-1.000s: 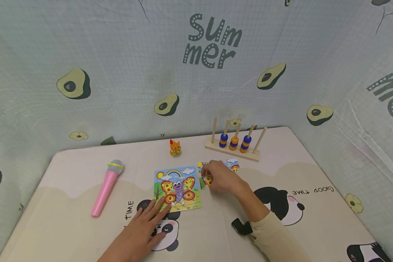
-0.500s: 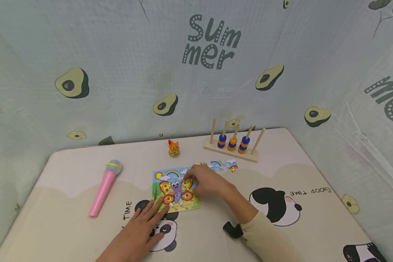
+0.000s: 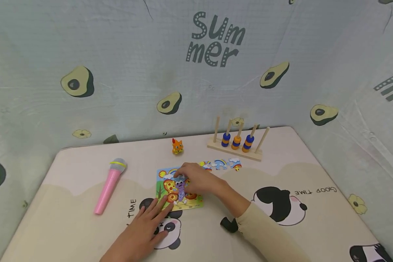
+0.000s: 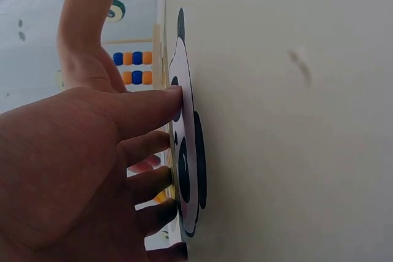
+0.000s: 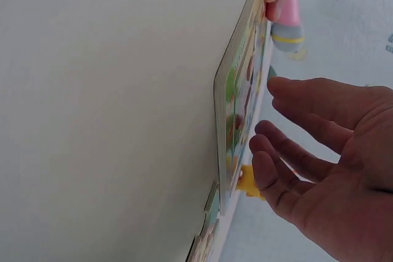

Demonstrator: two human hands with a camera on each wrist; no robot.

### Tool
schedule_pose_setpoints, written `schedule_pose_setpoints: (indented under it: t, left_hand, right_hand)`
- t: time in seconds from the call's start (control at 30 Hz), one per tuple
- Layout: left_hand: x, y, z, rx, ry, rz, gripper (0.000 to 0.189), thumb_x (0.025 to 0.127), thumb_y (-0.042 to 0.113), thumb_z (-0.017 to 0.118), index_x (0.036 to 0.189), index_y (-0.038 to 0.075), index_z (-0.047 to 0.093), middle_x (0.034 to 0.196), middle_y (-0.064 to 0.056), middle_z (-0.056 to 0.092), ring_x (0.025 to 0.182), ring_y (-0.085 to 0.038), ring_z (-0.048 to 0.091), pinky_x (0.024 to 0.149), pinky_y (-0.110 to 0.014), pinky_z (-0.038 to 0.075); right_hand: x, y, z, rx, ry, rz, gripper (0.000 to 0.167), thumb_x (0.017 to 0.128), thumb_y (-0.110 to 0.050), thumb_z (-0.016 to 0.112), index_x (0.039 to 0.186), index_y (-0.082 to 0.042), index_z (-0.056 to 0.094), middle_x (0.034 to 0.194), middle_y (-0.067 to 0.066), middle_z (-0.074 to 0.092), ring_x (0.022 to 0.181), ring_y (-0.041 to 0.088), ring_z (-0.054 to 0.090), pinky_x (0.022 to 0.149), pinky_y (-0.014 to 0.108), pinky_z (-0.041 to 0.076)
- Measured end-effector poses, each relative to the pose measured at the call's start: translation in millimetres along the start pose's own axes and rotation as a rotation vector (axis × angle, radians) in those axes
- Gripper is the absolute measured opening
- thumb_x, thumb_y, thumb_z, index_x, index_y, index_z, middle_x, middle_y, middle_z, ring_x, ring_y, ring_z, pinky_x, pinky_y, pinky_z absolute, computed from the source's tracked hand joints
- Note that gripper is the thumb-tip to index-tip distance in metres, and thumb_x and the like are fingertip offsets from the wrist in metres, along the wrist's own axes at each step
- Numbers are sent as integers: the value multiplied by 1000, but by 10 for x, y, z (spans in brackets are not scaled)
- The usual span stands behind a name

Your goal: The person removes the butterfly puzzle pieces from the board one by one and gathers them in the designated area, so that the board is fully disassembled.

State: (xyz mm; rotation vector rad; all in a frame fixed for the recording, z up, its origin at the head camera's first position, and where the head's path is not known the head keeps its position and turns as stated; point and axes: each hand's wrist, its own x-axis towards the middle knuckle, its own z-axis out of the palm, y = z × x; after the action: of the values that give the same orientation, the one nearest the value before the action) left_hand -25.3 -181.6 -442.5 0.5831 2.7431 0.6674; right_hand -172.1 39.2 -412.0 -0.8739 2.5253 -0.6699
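The square butterfly jigsaw puzzle [image 3: 193, 205] lies flat on the table before the person. Over its right half is the right hand [image 3: 196, 178], bent at the fingers and covering part of the picture. In the right wrist view that hand's fingers [image 5: 307, 105] curve loosely above the puzzle board [image 5: 236, 99], and no piece shows between them. The left hand [image 3: 142, 227] is spread flat, its fingertips on the puzzle's lower left edge and its thumb on the printed panda. Several loose puzzle pieces [image 3: 221, 164] lie in a row beyond the puzzle's upper right corner.
A pink toy microphone [image 3: 108, 189] lies to the left. Behind the puzzle stands a small orange animal toy [image 3: 177, 146]. To its right is a wooden bead stand [image 3: 234, 150] with upright pegs. A patterned cloth wall [image 3: 124, 87] rises behind the table.
The right hand has moved left, from the loose pieces right of the puzzle onto the puzzle itself. Pieces formerly beside the puzzle's right edge no longer show there. The left hand stays put.
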Motion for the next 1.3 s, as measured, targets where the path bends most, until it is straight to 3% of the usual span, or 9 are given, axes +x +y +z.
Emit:
schedule_pose_setpoints:
  t: [0.13,0.33,0.73,1.3]
  left_hand:
    - [-1,3,3,-4,2,1,68,102,38,65,162,19,39,173,-5,27,158,-42,25,119,-74,24]
    - [-10,9,-1,-1,8,1,68,102,37,66,162,19,40,173,-5,27,158,-41,26,120,-74,24]
    - [-12,25,-13,4,11,-8,67,102,36,66,162,21,40,173,-3,26,159,-40,25,121,-72,24]
    - [-10,29,-13,-5,-7,-28,68,101,38,66,162,21,40,173,-2,26,160,-38,24,122,-71,22]
  right_hand:
    - [22,-21,16,-36,-8,-15,45,89,-6,75,133,-16,70,134,1,65,121,19,57,109,39,50]
    - [52,-42,28,-45,-17,-32,47,87,-3,75,132,-15,71,127,2,65,113,17,58,103,34,52]
    - [84,-67,53,-43,-17,12,49,85,-2,79,131,-16,71,135,3,63,127,22,55,114,41,48]
    - [106,-86,60,-47,-38,25,49,83,0,79,128,-18,74,131,3,57,118,18,52,105,34,51]
